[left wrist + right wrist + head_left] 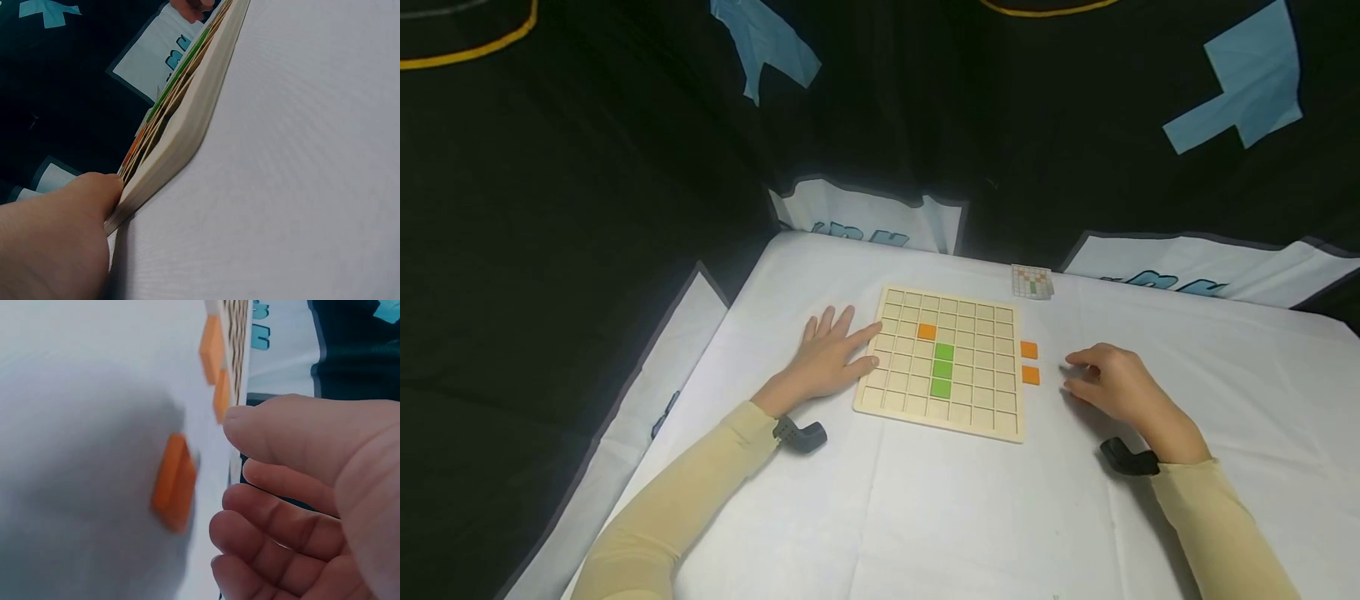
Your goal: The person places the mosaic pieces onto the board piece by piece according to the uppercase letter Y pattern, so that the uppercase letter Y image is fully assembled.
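Observation:
A wooden grid board [985, 417] lies on the white table, with one orange tile [927, 332] and a column of three green tiles [942, 369] in its cells. My left hand [816, 362] has its fingers spread, index finger and thumb touching the board's left edge. To the right of the board my right hand [1108, 379] hovers with loosely bent fingers and nothing between them. In the right wrist view an orange tile [175, 481] is close to those fingertips, apart from them; the head view hides it. Two more orange tiles [1030, 350] lie beside the board's right edge.
A small printed grid card [1032, 282] lies beyond the board's far right corner. The white cloth [925, 517] covers the table up to a dark curtain [647, 158] at the back and left.

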`<state>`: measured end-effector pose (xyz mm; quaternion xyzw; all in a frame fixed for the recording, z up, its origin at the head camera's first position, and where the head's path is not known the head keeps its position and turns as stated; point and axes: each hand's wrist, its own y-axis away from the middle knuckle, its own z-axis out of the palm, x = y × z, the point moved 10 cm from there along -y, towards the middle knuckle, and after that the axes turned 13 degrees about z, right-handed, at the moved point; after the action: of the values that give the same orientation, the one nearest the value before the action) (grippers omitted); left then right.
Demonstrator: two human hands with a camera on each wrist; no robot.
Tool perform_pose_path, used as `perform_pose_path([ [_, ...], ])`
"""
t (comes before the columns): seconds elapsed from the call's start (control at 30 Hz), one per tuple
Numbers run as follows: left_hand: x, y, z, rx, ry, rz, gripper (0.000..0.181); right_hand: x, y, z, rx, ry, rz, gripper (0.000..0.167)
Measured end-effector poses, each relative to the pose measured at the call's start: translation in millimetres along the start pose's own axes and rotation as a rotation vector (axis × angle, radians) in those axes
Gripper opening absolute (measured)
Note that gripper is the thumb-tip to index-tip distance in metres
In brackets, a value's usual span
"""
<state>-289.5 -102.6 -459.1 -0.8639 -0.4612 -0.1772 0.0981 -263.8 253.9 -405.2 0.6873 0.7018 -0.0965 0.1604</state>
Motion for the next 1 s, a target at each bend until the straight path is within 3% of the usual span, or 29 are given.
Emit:
perform_pose_path([
  [0.5, 2.0, -0.8, 0.6, -0.003, -0.006, 0.009, 0.063, 17, 13.1, 1, 0.037, 0.006, -0.029, 0.034],
  [1.0, 2.4, 1.1, -1.7, -0.001, 0.001, -0.003, 0.063, 12, 14.5, 5, 0.025, 0.008, -0.091, 0.027],
])
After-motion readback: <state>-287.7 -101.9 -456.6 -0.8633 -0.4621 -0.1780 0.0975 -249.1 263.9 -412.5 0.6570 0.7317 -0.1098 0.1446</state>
